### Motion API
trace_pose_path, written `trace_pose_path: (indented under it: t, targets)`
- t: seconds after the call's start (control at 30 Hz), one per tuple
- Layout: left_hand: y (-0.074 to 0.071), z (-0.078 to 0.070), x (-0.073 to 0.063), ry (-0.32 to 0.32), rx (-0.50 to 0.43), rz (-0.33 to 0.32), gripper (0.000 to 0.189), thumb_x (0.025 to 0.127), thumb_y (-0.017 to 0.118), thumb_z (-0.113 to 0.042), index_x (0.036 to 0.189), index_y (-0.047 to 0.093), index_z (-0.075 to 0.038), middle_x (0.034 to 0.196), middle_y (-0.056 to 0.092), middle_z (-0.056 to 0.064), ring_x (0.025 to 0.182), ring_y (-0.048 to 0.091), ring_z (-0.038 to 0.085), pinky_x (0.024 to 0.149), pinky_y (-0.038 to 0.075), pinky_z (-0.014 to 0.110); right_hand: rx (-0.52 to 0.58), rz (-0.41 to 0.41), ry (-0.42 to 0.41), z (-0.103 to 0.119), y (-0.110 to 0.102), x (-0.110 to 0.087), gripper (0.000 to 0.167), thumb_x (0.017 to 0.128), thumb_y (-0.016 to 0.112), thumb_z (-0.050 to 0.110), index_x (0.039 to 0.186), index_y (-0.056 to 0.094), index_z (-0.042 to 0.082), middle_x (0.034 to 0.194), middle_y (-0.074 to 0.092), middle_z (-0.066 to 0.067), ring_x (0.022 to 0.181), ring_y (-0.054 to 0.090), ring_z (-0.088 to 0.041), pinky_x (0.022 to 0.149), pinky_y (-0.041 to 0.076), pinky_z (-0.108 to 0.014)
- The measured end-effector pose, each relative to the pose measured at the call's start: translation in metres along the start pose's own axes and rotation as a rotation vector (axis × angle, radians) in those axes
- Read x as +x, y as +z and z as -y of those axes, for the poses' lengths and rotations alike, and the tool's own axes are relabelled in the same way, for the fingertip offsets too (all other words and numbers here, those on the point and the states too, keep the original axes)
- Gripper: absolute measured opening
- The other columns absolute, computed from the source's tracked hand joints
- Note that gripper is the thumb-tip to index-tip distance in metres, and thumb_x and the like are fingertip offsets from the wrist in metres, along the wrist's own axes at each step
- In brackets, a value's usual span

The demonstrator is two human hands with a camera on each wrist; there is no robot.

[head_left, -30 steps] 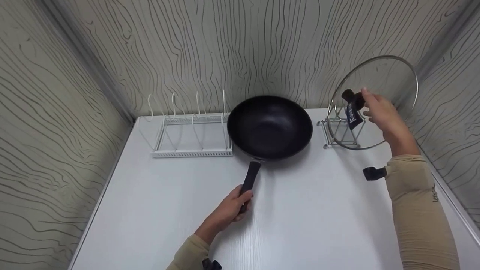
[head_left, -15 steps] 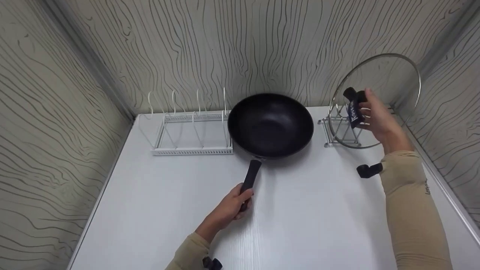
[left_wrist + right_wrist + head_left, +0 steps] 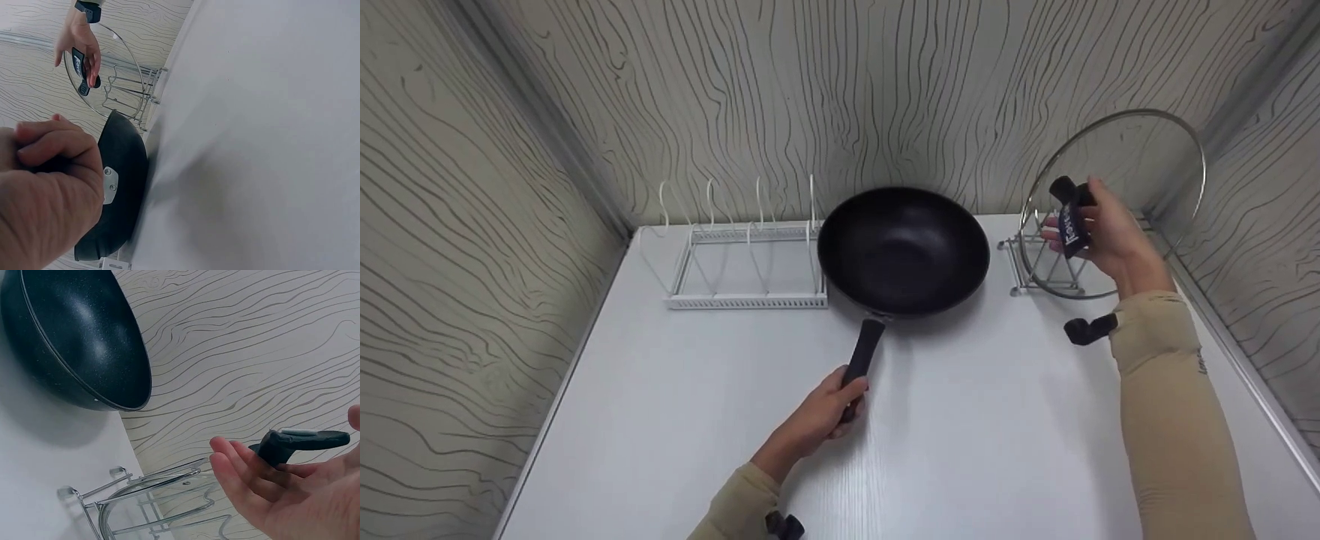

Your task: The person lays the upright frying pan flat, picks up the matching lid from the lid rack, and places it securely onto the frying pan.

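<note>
A black wok [image 3: 904, 259] is on the white table, its inside facing up and toward me. My left hand [image 3: 821, 412] grips its black handle [image 3: 864, 349]; in the left wrist view the fingers [image 3: 59, 146] curl round it. To the right, a glass lid with a metal rim [image 3: 1159, 161] stands tilted upright in a small wire rack [image 3: 1046, 286]. My right hand [image 3: 1121, 244] is at the lid's black handle [image 3: 1072, 225]. In the right wrist view its fingers [image 3: 239, 478] extend beneath that handle and the thumb stands apart from it.
A white rack [image 3: 746, 303] with several upright wire loops stands left of the wok, close against it. Patterned walls [image 3: 885, 97] enclose the table at the back and both sides. The lid is near the right corner.
My right hand has shifted a little left, and its fingers have straightened past the lid's handle. The right forearm has swung left. The wok, left hand and lid hold their places.
</note>
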State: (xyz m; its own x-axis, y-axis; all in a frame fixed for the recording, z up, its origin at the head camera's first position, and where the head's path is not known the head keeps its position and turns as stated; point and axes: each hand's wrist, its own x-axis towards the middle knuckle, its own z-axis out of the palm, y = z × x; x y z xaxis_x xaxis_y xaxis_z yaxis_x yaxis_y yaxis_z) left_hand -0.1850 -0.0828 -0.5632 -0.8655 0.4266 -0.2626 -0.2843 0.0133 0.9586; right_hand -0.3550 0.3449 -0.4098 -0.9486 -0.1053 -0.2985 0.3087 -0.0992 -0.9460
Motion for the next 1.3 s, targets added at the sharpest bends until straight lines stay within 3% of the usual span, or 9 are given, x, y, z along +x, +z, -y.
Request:
trace_pose_path:
  t: [0.13,0.27,0.43,0.63,1.07,1.3]
  targets:
    - [-0.001,0.000,0.000,0.000,-0.007,0.006,0.033,0.108,0.053,-0.040,0.114,0.050,-0.007,0.081,0.054,-0.001,0.051,0.035,0.006,0.045,0.027,0.020,0.028,0.013,0.031,0.001,-0.001,0.007,0.104,0.102,0.031,0.072,0.163,-0.010,0.000,0.127,0.058,-0.014,0.111,0.071,-0.023,0.099,0.055,-0.037]
    - [-0.001,-0.001,-0.001,0.001,-0.004,-0.001,0.034,0.108,0.053,-0.040,0.113,0.050,-0.007,0.081,0.054,-0.001,0.052,0.035,0.007,0.046,0.027,0.021,0.060,0.033,0.061,0.003,-0.003,0.012,0.102,0.101,0.031,0.072,0.163,-0.010,0.002,0.110,0.072,-0.009,0.110,0.072,-0.025,0.104,0.053,-0.040]
    - [-0.001,-0.001,0.000,-0.004,0.029,-0.003,0.044,0.108,0.053,-0.044,0.117,0.050,-0.001,0.081,0.055,0.001,0.052,0.035,0.007,0.047,0.028,0.021,0.167,0.064,0.122,0.006,-0.003,0.021,0.094,0.104,0.027,0.068,0.163,-0.017,0.009,0.100,0.073,-0.011,0.100,0.074,-0.025,0.101,0.055,-0.038]
    - [0.000,-0.002,-0.001,-0.012,0.035,-0.006,0.040,0.108,0.053,-0.042,0.115,0.050,-0.003,0.081,0.055,0.001,0.052,0.035,0.007,0.047,0.027,0.021,0.282,0.087,0.175,0.008,-0.002,0.031,0.085,0.107,0.022,0.062,0.163,-0.021,0.015,0.094,0.073,-0.017,0.092,0.076,-0.028,0.100,0.056,-0.040]
    - [0.000,-0.004,-0.001,-0.014,0.033,-0.019,0.041,0.108,0.053,-0.040,0.115,0.050,0.000,0.079,0.055,-0.001,0.052,0.036,0.007,0.046,0.028,0.021,0.305,0.021,0.150,0.010,0.003,0.034,0.072,0.110,0.022,0.054,0.166,-0.009,0.022,0.091,0.073,-0.017,0.089,0.077,-0.027,0.089,0.060,-0.038]
    - [0.001,-0.003,0.000,-0.022,0.023,-0.026,0.039,0.107,0.055,-0.040,0.114,0.051,-0.002,0.079,0.054,-0.001,0.051,0.035,0.007,0.046,0.027,0.020,0.247,-0.030,0.117,0.008,0.005,0.030,0.073,0.111,0.024,0.052,0.166,-0.008,0.017,0.092,0.074,-0.015,0.083,0.076,-0.019,0.081,0.060,-0.026]
